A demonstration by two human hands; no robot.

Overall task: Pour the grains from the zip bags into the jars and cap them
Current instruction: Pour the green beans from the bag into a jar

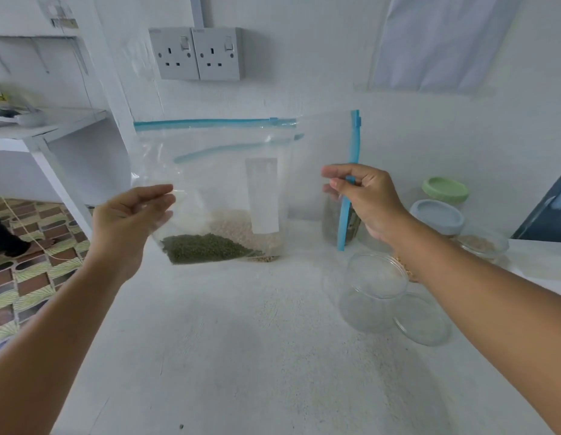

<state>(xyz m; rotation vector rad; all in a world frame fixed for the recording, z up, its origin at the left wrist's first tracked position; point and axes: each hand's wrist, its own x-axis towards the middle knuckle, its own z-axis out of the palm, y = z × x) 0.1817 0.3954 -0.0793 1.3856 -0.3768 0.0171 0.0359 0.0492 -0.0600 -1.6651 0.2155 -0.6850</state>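
Note:
I hold a clear zip bag with a blue zip strip up above the white counter. Green grains lie in its lower left corner. My left hand pinches the bag's left edge. My right hand pinches the blue zip strip at the bag's right side. A second bag with pale grains stands behind it against the wall. An open clear jar stands at the right, under my right forearm, with a clear lid lying beside it.
Behind my right hand stand a dark-filled jar, a jar with a green lid, one with a blue-grey lid and a low jar of pale grains. Wall sockets are above. A white shelf and a patterned floor lie left.

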